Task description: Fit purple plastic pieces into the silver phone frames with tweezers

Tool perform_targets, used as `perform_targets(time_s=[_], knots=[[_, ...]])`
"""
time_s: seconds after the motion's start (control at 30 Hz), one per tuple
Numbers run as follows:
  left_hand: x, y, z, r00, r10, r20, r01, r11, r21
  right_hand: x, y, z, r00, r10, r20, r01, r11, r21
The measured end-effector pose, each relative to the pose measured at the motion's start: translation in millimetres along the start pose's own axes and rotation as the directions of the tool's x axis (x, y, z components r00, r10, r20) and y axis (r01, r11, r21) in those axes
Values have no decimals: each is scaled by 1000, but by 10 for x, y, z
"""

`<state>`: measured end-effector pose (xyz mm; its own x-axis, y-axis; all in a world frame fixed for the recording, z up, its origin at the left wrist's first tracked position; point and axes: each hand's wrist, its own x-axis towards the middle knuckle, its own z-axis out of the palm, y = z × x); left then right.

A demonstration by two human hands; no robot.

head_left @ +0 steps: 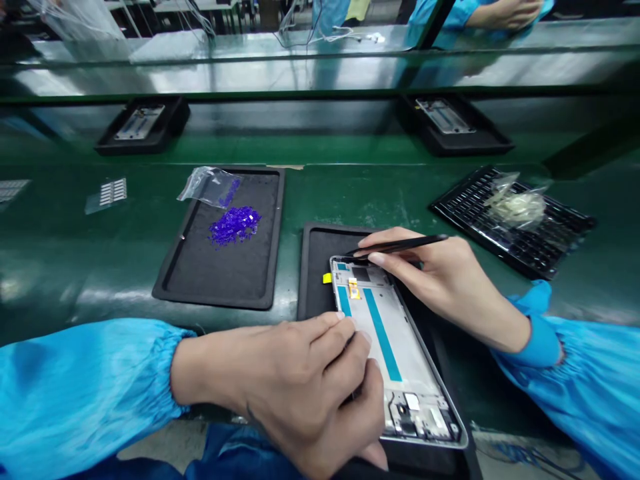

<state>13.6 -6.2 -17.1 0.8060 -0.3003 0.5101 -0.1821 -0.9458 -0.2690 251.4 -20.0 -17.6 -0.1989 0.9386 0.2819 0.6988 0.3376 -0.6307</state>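
A silver phone frame [413,353] lies at a slant over a black tray [316,293], with blue strips along its inside and small parts at its near end. Its left edge is covered by my left hand [300,380], whose curled fingers close on that side; the fingertips are partly hidden. Black tweezers [415,243] are pinched in my right hand [445,280], their tips down at the frame's far end. What lies between the tips is too small to tell. A gold flex connector [354,288] and a yellow tab [327,278] show near that end.
Left, another black tray [215,297] holds a pile of purple pieces [234,225] and a clear bag [207,187]. A label sheet [113,192] lies farther left. Right, a slotted tray [463,200] carries a bag [517,208]. Behind, a co-worker's hands [507,13] show.
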Motion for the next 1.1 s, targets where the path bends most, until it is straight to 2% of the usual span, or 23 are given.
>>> perform_targets(time_s=[0.17,0.23,0.33,0.4,0.5,0.57,0.7,0.8,0.93,1.1], knots=[[-60,71,46,999,-11,37,11,1000,-10,19,48,-48,999,32,-13,-31,998,57],[-97,116,66,996,-10,84,9,1000,6,29,82,-70,994,105,-27,-98,979,177],[-134,161,80,986,-31,164,30,1000,11,38,130,-110,971,233,-49,-198,903,382],[-136,170,72,977,-75,202,76,997,1,42,170,-151,951,292,-97,-218,863,455],[-113,178,38,966,-114,231,128,991,-46,63,266,-259,924,302,-234,-158,860,486],[-96,201,15,971,-76,226,108,985,-132,94,348,-372,889,285,-360,-85,873,480],[-81,266,-2,976,-33,216,79,975,-206,164,506,-659,761,226,-608,-3,938,346],[-61,285,-13,976,-11,216,49,984,-173,170,600,-838,706,183,-684,5,965,263],[-11,295,-43,968,40,249,-1,988,-153,101,716,-946,705,197,-681,-38,970,241],[-15,221,32,965,40,260,-17,996,-89,-1,873,-894,780,213,-588,-114,973,202]])
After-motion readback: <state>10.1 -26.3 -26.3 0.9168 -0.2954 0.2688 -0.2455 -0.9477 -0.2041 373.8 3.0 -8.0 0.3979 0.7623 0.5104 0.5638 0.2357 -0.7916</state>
